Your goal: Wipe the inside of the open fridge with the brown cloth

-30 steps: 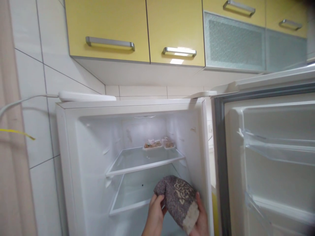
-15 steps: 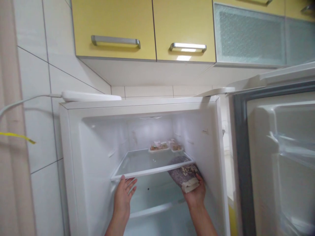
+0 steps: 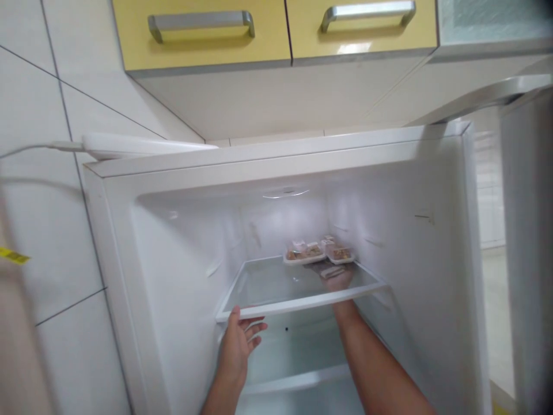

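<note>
I look into an open white fridge [image 3: 432,173]. My left hand [image 3: 238,344] is under the front left corner of the upper glass shelf [image 3: 276,304], thumb against its white edge, fingers spread. My right arm reaches in below that shelf; my right hand [image 3: 340,281] shows through the glass near the back right. It holds a grey patterned cloth [image 3: 330,271], of which only a dark patch and a pale end show through the glass. Two small food trays [image 3: 303,254] [image 3: 340,253] stand at the back of the shelf, just beyond the hand.
A lower shelf [image 3: 298,380] sits beneath my arms. The fridge door [image 3: 525,242] stands open on the right. A flat white device [image 3: 129,144] with a cable lies on the fridge top. Yellow wall cabinets [image 3: 207,40] hang overhead; white tiles cover the left wall.
My view has moved closer and lower. My right hand has carried the cloth from the shelf's front right edge deeper in, under the glass. My left hand stays at the shelf's front edge.
</note>
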The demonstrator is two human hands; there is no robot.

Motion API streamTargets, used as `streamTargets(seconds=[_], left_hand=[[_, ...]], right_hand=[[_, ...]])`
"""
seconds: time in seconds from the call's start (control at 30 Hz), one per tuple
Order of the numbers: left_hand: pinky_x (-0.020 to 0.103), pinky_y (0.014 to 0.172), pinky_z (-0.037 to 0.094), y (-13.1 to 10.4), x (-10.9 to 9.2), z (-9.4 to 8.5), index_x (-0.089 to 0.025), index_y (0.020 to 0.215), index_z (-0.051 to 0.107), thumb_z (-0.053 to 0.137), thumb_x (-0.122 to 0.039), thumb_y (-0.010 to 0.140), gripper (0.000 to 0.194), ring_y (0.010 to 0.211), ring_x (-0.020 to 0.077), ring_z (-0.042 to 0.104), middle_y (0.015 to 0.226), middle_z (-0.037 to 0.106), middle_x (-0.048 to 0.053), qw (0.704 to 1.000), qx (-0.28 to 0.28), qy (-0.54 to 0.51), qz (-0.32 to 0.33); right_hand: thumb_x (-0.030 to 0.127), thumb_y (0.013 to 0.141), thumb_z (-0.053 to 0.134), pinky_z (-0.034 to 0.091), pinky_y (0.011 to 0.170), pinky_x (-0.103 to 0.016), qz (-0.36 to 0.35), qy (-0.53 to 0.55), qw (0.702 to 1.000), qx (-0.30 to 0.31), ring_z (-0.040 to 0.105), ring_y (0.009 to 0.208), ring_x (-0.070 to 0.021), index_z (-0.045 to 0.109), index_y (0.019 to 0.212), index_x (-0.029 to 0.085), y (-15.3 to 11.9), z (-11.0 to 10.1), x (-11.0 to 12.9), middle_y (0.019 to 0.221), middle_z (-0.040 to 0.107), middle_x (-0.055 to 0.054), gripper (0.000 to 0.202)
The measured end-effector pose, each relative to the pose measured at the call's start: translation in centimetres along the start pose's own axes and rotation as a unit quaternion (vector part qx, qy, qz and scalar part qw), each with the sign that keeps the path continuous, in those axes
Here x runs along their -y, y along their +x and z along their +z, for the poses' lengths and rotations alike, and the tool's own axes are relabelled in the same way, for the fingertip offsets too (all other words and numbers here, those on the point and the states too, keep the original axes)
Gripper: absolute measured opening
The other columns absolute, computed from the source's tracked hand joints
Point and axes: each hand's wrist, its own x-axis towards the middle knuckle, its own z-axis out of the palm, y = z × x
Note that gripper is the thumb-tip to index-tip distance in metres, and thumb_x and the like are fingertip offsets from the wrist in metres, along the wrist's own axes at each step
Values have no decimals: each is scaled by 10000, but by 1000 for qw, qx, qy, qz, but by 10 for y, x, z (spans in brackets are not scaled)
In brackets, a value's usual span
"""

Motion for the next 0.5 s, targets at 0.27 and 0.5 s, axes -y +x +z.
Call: streamTargets(seconds=[0.27,0.5], left_hand=[[257,589,452,-2,-2,1,-140,1127,632,323,-575,970,556,710,175,699,858,764,89,999,33,24,-11],[253,609,468,-5,-10,-3,-173,1006,607,427,-583,957,450,751,167,708,915,768,80,997,0,53,-50]], right_hand=[[469,810,510,607,636,-360,-206,348,912,-72,693,647,-153,617,760,263,-21,-12,-8,680,702,26,239],[324,747,613,620,675,-393,-290,480,828,2,712,627,-168,680,791,241,-98,-36,-68,663,738,33,115]])
